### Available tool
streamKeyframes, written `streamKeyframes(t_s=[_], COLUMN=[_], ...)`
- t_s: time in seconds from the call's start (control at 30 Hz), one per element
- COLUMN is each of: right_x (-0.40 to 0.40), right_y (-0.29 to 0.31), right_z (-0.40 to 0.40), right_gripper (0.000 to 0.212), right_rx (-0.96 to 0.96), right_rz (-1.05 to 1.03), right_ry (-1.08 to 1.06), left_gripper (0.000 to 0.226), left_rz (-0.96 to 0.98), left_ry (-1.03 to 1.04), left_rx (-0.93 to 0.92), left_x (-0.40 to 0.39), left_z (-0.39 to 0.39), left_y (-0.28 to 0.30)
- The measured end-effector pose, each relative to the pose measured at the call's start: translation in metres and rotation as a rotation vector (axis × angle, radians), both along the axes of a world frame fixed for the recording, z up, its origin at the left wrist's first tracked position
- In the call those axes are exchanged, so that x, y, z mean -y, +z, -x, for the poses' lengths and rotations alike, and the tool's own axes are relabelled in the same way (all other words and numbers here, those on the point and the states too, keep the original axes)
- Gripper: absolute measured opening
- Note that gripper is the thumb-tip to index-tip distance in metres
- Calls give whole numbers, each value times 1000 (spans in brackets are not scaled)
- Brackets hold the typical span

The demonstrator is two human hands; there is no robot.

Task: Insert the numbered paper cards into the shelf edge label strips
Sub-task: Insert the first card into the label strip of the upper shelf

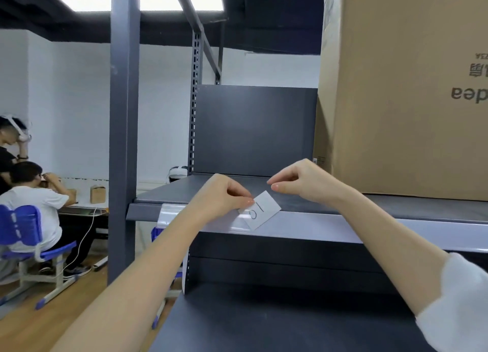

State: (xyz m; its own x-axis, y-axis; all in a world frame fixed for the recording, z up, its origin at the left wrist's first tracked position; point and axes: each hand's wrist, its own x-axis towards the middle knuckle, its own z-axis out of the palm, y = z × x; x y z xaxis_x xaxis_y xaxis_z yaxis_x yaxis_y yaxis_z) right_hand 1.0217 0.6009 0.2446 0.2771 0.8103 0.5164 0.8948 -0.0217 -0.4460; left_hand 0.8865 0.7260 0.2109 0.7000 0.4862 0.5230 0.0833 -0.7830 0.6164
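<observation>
Left hand [221, 196] pinching corner of numbered card [260, 210], tilted, lower edge tucked at clear label strip [317, 226] on shelf edge. Right hand [298, 180] just above card, fingers curled, gripping nothing.

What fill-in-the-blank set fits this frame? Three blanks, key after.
1. The card is pinched by the ____ hand.
2. The number written on the card is ____.
3. The big cardboard box stands on the shelf to the ____ of the card.

Missing words: left; 10; right
</observation>
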Motion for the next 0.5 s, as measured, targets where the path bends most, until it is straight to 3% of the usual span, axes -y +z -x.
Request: streamKeyframes(t_s=[0.13,0.5], right_x=[-9,2], right_y=[-7,-8], right_z=[-5,-5], right_gripper=[14,11], right_rx=[-123,-120], right_rz=[52,98], right_ry=[59,49], left_gripper=[7,11], left_rz=[30,20], left_ry=[1,-21], left_rx=[-12,-85], left_x=[-4,-5], left_z=[4,5], left_y=[1,4])
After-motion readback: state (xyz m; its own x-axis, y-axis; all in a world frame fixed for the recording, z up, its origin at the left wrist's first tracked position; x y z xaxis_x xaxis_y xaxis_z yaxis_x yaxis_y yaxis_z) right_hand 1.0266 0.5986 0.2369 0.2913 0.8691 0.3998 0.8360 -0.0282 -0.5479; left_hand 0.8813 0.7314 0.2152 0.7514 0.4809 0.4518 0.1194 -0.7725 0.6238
